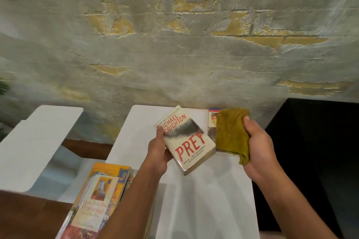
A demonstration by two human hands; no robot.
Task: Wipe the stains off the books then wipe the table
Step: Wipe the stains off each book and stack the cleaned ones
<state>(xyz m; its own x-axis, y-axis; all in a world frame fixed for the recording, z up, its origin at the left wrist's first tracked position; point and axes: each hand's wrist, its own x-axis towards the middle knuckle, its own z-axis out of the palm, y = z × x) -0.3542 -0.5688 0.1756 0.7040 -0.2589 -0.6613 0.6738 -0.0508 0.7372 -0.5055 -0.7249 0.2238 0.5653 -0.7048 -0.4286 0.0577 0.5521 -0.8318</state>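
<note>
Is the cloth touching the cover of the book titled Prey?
No: the right hand holds the cloth off to one side of Prey, which the left hand grips.

White table (204, 190) runs from near edge back to rough plastered wall, surface covered in smooth white material with soft folds near front. At far right corner, book with colourful cover (212, 122) lies flat on it, mostly hidden. At near left, stack of books (101, 200) lies on white surface, top cover reading "FORWARD". Second white surface (38, 141) stands apart to left, brown wood visible between.
</note>
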